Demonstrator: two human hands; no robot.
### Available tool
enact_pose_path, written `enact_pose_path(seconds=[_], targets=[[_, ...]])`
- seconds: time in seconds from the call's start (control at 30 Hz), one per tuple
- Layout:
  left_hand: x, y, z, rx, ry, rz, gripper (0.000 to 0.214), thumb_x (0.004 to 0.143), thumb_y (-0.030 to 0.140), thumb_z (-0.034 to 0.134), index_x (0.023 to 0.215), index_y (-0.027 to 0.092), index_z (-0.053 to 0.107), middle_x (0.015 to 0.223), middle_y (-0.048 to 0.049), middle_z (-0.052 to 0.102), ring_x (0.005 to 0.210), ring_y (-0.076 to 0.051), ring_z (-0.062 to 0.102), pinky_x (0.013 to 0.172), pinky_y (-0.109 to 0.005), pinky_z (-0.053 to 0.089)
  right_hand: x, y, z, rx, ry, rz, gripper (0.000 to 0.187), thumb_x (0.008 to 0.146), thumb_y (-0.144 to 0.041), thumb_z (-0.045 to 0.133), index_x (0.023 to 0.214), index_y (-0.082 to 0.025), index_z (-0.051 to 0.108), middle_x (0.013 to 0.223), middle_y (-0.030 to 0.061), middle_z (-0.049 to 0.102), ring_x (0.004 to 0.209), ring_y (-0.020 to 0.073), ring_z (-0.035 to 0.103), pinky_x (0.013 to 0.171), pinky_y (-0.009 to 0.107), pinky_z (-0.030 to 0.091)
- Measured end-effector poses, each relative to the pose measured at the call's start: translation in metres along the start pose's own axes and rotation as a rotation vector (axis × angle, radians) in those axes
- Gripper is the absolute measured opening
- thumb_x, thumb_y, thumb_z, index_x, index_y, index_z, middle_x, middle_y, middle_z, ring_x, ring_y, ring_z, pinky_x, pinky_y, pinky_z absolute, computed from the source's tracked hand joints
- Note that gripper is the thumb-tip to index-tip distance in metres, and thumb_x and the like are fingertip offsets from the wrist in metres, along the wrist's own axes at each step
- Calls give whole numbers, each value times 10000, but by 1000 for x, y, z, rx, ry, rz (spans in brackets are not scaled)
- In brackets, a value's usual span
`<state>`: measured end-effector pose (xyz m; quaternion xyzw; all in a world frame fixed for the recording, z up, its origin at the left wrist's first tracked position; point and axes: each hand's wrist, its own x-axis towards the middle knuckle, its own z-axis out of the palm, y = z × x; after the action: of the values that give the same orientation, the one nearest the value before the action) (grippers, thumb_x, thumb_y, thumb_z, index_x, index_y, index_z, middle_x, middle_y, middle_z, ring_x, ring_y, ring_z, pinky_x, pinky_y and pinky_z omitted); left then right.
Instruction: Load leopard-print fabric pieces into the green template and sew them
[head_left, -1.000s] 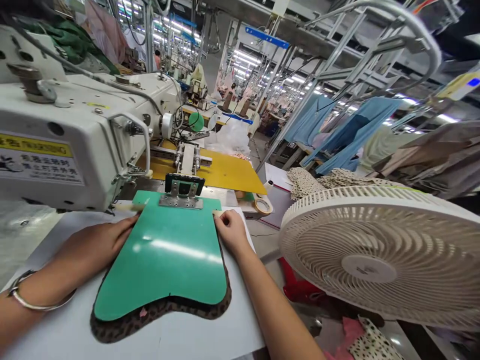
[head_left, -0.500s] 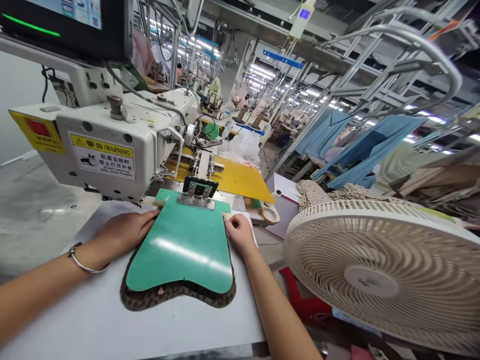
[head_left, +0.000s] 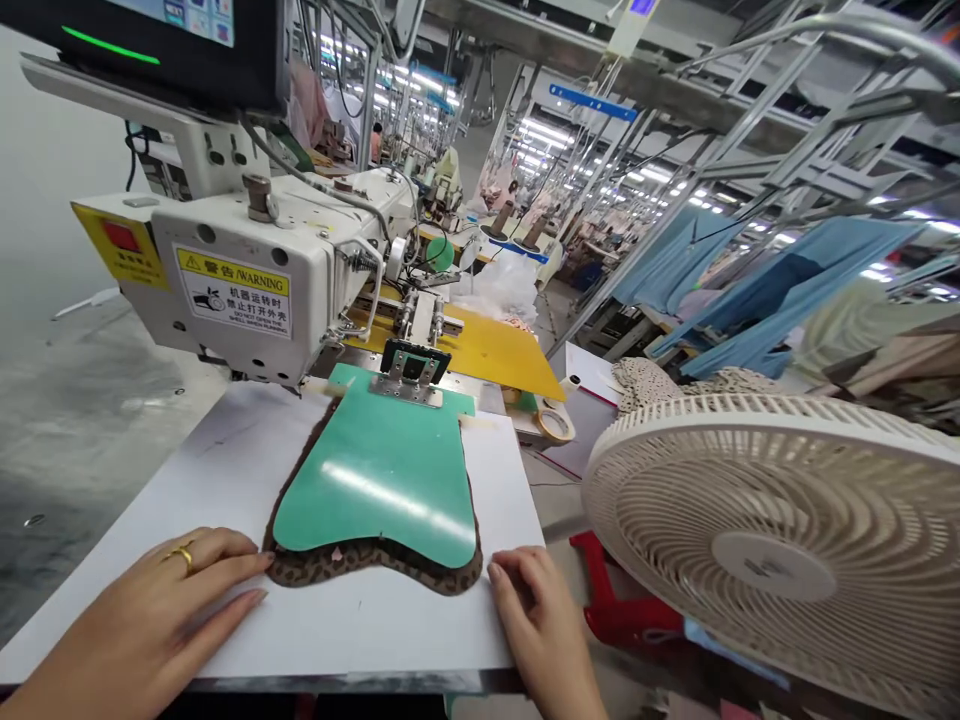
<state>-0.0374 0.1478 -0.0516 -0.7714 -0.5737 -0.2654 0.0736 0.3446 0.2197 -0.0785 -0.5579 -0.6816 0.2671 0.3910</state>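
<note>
A green plastic template [head_left: 379, 482] lies on a piece of leopard-print fabric [head_left: 352, 565] on the white table [head_left: 225, 470]. A metal clamp [head_left: 410, 378] of the white sewing machine [head_left: 255, 285] grips the template's far end. My left hand [head_left: 169, 610] rests flat on the table at the fabric's near left corner, fingers stretched out, a gold ring on one finger. My right hand [head_left: 536, 615] lies at the table's near right edge, fingers loosely curled down and empty, just right of the fabric.
A large beige fan [head_left: 780, 540] stands close on the right. A roll of tape [head_left: 553, 425] and a yellow board [head_left: 487, 350] lie beyond the template. A screen [head_left: 150, 40] hangs above the machine. Blue garments [head_left: 750, 290] hang at the right.
Both hands have drawn back from the template's far sides to the near edge of the table. The view has lifted and shifted, so the machine sits further right.
</note>
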Motion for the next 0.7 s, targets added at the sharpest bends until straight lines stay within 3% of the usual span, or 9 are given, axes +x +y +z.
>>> enact_pose_path(seconds=[0.1, 0.27, 0.47, 0.7], targets=[[2, 6, 9, 33, 43, 91, 201, 961, 382, 521, 1085, 341, 674, 1025, 14, 677, 953, -184, 644, 849, -323, 476, -4, -3, 14, -50, 70, 22, 282, 894, -483, 560, 815, -235, 669, 877, 55, 620, 861, 255, 572, 762, 392, 429], [14, 6, 8, 50, 53, 152, 203, 982, 342, 499, 998, 276, 691, 944, 4, 660, 871, -169, 633, 827, -320, 444, 3, -13, 23, -112, 79, 29, 206, 845, -380, 565, 709, -230, 606, 805, 30, 584, 807, 243, 543, 744, 393, 388], [15, 10, 6, 32, 58, 96, 216, 991, 289, 452, 977, 237, 662, 911, -4, 644, 829, -165, 623, 806, -326, 425, 3, -16, 27, -121, 97, -8, 183, 838, -330, 573, 686, -229, 577, 789, 14, 578, 800, 230, 539, 750, 381, 380], [15, 13, 6, 11, 58, 53, 179, 937, 283, 486, 1025, 273, 642, 932, -23, 658, 852, -218, 640, 768, -393, 483, 2, -15, 26, -114, 105, -26, 192, 850, -362, 580, 709, -233, 564, 786, 16, 586, 787, 236, 547, 728, 379, 387]])
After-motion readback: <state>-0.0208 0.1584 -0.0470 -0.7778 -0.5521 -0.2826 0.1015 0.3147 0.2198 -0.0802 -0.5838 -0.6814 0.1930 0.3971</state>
